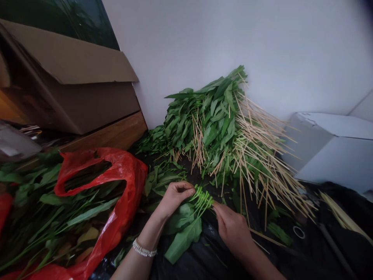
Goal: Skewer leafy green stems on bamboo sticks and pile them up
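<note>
My left hand (178, 197), with a beaded bracelet at the wrist, pinches one end of a row of leafy green stems (202, 200). Their cut ends line up side by side, and the broad leaves (185, 237) hang below. At the other end of the row, my right hand (233, 227) is closed in a pinch. A thin bamboo skewer (261, 246) shows behind it, and its part inside the fingers is hidden. Beyond both hands rises a heap of skewered leaf bunches (215, 105), with many bare skewer ends (262, 155) sticking out to the right.
An open red plastic bag (131, 171) of loose leafy stems (37, 225) lies at left. Behind it stands a cardboard box (96, 101) on a wooden ledge. A white box (335, 151) sits at right against the wall. Black plastic sheeting (212, 256) covers the work surface.
</note>
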Available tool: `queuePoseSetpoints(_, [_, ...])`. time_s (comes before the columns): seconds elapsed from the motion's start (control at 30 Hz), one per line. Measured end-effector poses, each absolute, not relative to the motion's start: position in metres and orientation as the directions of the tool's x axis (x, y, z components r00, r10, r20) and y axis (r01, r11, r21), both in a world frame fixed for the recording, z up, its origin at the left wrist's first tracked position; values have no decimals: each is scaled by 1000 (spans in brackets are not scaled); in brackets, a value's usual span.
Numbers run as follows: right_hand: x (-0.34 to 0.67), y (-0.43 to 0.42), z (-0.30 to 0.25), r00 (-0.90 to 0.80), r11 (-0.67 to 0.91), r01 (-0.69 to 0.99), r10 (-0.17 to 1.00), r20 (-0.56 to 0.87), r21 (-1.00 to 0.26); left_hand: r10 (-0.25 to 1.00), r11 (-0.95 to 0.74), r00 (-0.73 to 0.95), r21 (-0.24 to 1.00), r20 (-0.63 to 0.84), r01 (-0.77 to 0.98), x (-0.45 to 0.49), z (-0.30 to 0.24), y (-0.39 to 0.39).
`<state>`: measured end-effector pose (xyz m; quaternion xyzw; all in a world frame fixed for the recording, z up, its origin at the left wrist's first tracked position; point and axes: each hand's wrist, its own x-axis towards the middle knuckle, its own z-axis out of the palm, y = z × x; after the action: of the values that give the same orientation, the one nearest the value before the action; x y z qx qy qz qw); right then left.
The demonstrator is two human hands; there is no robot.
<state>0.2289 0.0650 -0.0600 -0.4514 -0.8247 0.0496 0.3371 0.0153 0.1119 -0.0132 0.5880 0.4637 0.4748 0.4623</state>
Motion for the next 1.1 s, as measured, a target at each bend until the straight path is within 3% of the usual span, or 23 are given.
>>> queuePoseSetpoints(0.17, [227, 65, -58, -368, 575, 717, 792, 487, -394, 995, -82, 72, 991, 74, 107, 20, -16, 110])
queuePoseSetpoints(0.43, [227, 63, -52, -381, 585, 754, 760, 527, -299, 998, -56, -22, 996, 58, 63, 18, -13, 109])
queuePoseSetpoints(0.77, [226, 61, -52, -372, 567, 770, 771, 518, -291, 1000, 11, -14, 999, -12, -35, 19, -16, 109])
queuePoseSetpoints(0.97, [225, 64, -50, -383, 585, 771, 740, 553, -250, 996, -71, -60, 997, 71, 8, 20, -13, 109])
queuePoseSetpoints(1.1, [230, 67, -48, -361, 578, 783, 722, 591, -228, 962, -180, -207, 983, 180, 19, 6, -12, 114])
